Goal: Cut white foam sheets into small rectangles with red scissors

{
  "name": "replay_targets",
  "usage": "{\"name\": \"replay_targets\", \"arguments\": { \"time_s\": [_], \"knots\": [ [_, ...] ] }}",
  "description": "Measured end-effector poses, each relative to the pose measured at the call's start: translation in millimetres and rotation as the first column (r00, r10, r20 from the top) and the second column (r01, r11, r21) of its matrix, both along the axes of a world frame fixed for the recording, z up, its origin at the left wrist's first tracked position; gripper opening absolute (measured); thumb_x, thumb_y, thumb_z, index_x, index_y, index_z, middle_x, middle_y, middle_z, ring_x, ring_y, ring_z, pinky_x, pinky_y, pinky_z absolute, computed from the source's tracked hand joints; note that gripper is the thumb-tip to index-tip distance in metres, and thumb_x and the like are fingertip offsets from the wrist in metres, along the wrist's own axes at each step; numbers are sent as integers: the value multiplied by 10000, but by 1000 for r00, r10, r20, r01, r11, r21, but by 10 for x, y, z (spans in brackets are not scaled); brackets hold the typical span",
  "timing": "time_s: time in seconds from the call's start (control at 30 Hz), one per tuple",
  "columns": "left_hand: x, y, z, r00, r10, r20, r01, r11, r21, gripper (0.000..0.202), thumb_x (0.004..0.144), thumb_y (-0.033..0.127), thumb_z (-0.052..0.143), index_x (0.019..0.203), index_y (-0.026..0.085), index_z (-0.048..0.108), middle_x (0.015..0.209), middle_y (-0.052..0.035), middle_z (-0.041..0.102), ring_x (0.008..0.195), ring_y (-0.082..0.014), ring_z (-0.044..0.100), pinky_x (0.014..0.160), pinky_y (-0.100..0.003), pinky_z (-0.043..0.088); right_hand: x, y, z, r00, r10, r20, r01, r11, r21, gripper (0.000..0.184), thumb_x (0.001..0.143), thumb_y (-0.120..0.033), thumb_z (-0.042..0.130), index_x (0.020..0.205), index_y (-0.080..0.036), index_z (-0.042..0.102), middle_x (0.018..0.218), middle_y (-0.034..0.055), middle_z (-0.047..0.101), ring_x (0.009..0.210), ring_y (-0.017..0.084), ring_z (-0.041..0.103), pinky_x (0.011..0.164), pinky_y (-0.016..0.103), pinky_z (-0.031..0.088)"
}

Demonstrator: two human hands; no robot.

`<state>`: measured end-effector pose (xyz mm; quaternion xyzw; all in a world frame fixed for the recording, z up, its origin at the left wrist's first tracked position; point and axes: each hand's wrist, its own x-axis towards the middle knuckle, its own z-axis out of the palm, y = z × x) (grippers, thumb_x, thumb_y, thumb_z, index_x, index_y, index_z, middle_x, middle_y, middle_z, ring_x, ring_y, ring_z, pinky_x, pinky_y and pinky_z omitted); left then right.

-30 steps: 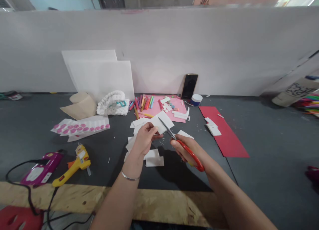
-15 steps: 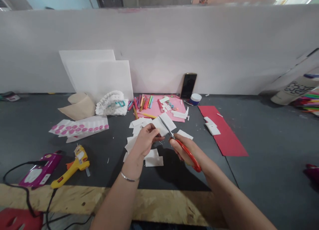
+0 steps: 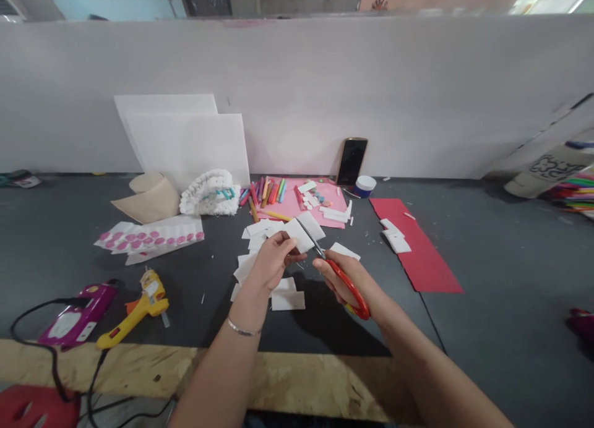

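Observation:
My left hand (image 3: 277,256) pinches a white paper piece (image 3: 298,235) between thumb and fingers above the dark table. Red-handled scissors (image 3: 351,287) are gripped in my right hand (image 3: 346,273), their blades lying across the paper from its near right edge toward the far side. A part of the paper sits to the right of the blades; whether it is fully severed I cannot tell. Beneath and around my left hand lie several loose white paper pieces (image 3: 288,300). Another white piece (image 3: 344,252) rests just beyond my right hand.
At left are a yellow glue gun (image 3: 139,307), a purple corded device (image 3: 78,316) and paper with pink dots (image 3: 153,237). Farther back, markers (image 3: 269,191) lie by a pink sheet (image 3: 288,204), near a phone (image 3: 352,162) and a jar (image 3: 364,185). Red paper (image 3: 427,261) lies right.
The scissor blades have closed further across the paper, and the part right of them has shifted slightly. My right hand's fingers have drawn a little more together on the handles.

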<state>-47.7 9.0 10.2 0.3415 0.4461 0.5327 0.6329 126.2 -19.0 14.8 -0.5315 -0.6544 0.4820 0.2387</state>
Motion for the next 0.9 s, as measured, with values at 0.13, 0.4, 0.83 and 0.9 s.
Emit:
{"name": "replay_targets", "arguments": {
  "time_s": [0.13, 0.4, 0.83, 0.9],
  "knots": [
    [-33, 27, -29, 1000, 10, -11, -10, 1000, -21, 284, 624, 313, 775, 636, 176, 526, 640, 34, 510, 611, -90, 526, 626, -239, 568, 50, 39, -24, 1000, -28, -10, 28, 999, -16, 501, 870, -725, 418, 725, -246, 396, 547, -68, 425, 360, 97, 414, 367, 229, 335],
    [-99, 63, -72, 998, 7, -56, -9, 999, -34, 277, 662, 279, 705, 901, 202, 589, 750, 4, 581, 654, -126, 563, 537, -244, 560, 461, 294, -127, 879, -205, 430, 74, 951, 302, 371, 884, -603, 520, 963, -243, 571, 760, 50, 678, 667, 229, 645, 576, 285, 397],
    [-60, 41, -102, 967, -22, -253, 25, 1000, 10, 291, 661, 363, 743, 754, 186, 530, 638, 8, 553, 542, -95, 525, 363, -164, 285, 688, 410, -312, 611, -318, 725, -49, 899, 436, 422, 905, -369, 562, 1282, -180, 573, 1037, 158, 703, 947, 300, 664, 760, 347, 456],
    [-60, 46, -131, 963, -14, -271, 20, 1000, 22, 307, 667, 374, 747, 780, 186, 532, 653, 18, 547, 527, -83, 508, 369, -168, 275, 707, 382, -255, 558, -359, 748, -48, 886, 461, 374, 917, -394, 539, 1236, -214, 619, 1026, 154, 702, 948, 318, 660, 745, 366, 457]
  ]
}}
